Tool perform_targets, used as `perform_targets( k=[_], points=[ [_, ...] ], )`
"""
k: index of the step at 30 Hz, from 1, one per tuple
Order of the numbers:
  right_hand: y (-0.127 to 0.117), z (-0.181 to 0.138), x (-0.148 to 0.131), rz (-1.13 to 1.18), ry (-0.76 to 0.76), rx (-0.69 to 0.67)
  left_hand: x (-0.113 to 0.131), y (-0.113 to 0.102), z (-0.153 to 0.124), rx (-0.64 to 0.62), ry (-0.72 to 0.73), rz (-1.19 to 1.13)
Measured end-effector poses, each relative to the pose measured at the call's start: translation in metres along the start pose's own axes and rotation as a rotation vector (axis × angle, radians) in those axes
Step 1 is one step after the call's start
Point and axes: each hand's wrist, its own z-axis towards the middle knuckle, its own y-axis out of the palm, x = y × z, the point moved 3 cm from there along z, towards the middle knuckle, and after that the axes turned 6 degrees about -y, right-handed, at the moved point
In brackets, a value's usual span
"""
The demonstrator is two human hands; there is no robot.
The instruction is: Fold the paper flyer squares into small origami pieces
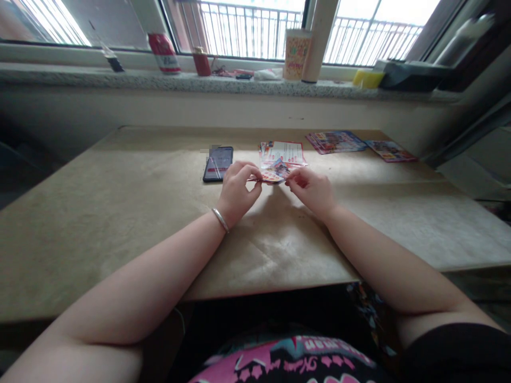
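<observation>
Both my hands hold a small colourful printed paper piece [275, 174] just above the table. My left hand [239, 186], with a silver bangle [220, 220] at its wrist, pinches the left end between thumb and fingers. At the right end, my right hand [311, 190] grips the edge with its fingertips. Whether the piece is a single sheet or folded, I cannot tell. Right behind it lie printed cards or leaflets [285, 151] with white faces and red borders. A dark-edged phone [219, 163] rests beside my left hand, its screen lit.
Glossy colourful leaflets [336, 141] lie at the table's back right, with another printed leaflet [391, 150] beside them. Along the stone windowsill [131, 78] stand a red can [164, 53], a red bottle [202, 61], a patterned cup [296, 54] and a yellow object [367, 79].
</observation>
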Motion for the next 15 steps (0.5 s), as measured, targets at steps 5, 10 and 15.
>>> perform_targets(
  k=[5,10,15],
  points=[
    [0.005,0.001,0.007,0.209,0.044,-0.041,0.001,-0.002,0.000,0.003,0.021,-0.051],
    [0.008,0.002,0.004,0.483,0.081,-0.067,0.009,-0.004,-0.003,-0.006,0.100,-0.013],
    [0.013,0.003,0.006,0.567,0.223,-0.135,0.012,-0.003,-0.006,-0.049,0.218,0.121]
  ],
)
